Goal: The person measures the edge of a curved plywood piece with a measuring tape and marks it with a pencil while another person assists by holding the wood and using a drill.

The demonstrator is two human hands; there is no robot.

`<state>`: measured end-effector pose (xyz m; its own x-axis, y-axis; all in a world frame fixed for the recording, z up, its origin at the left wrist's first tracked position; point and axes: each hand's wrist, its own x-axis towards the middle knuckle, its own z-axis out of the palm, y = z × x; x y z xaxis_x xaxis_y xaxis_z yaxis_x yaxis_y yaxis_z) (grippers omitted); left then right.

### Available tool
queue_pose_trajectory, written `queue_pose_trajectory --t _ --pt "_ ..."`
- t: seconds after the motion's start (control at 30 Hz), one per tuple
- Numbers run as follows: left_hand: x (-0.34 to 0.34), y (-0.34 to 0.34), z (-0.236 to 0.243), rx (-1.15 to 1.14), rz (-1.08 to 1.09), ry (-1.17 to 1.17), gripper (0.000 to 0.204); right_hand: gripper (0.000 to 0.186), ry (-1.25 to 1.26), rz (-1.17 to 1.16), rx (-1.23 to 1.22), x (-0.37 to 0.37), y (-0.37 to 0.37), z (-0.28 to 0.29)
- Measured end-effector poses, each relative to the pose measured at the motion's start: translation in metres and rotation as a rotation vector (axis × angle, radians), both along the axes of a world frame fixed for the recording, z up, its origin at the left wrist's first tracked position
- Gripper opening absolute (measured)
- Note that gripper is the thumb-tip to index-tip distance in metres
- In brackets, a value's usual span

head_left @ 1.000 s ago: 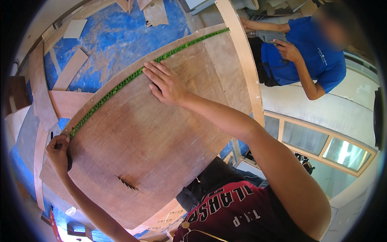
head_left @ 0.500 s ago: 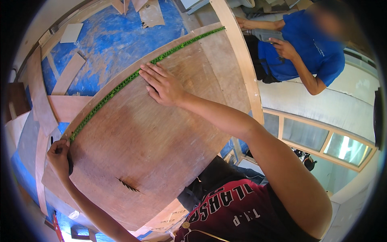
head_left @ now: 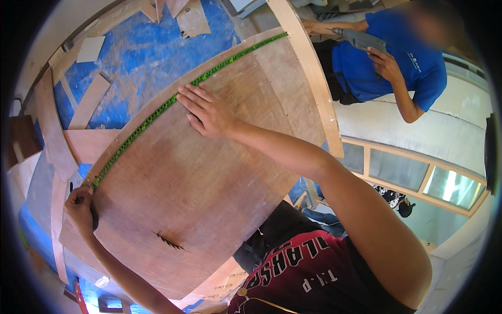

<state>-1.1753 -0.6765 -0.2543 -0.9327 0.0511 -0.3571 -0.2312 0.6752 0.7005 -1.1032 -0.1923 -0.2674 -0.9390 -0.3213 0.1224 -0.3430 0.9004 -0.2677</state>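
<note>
A green tape measure (head_left: 138, 131) with black markings is stretched along the far, slightly curved edge of a large brown plywood sheet (head_left: 209, 183). At its near-left end my left hand (head_left: 79, 206) is closed, thumb and fingers pinched on the tape close to the sheet's edge. A dark object, partly hidden, shows beside that palm. My right hand (head_left: 206, 112) lies flat with fingers stretched, its fingertips touching the tape around mid-length and the palm over the plywood. The tape's other end reaches a pale wooden strip (head_left: 308, 73).
A co-worker in a blue shirt (head_left: 389, 63) holds a grey power drill (head_left: 366, 41) at the far right. Offcuts such as a wood strip (head_left: 90, 102) lie on a blue surface (head_left: 136, 57). A framed glass panel (head_left: 397, 170) stands to the right. A dark feather-like mark (head_left: 168, 239) shows on the plywood.
Both my hands keep their places on the tape, while the whole view has shifted slightly. The co-worker's drill has tilted, its front end pointing more upward.
</note>
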Motion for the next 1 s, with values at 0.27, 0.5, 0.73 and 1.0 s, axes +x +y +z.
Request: queue_pose_trajectory --t 0.27,0.5,0.73,1.0 --pt "-0.001 -0.017 -0.018 -0.011 -0.082 0.096 0.008 0.056 0.069 0.011 -0.044 0.003 0.006 -0.005" --pt "-0.001 -0.006 0.002 -0.020 -0.097 0.106 0.015 0.056 0.010 -0.043 -0.100 0.011 0.004 0.001" --pt "0.002 0.002 0.006 -0.167 -0.123 0.130 0.015 0.057 0.022 -0.070 -0.104 0.018 0.011 0.001" --pt "0.010 -0.018 -0.028 0.034 0.028 0.056 0.040 0.064 -0.033 -0.130 -0.027 0.010 -0.001 -0.002"
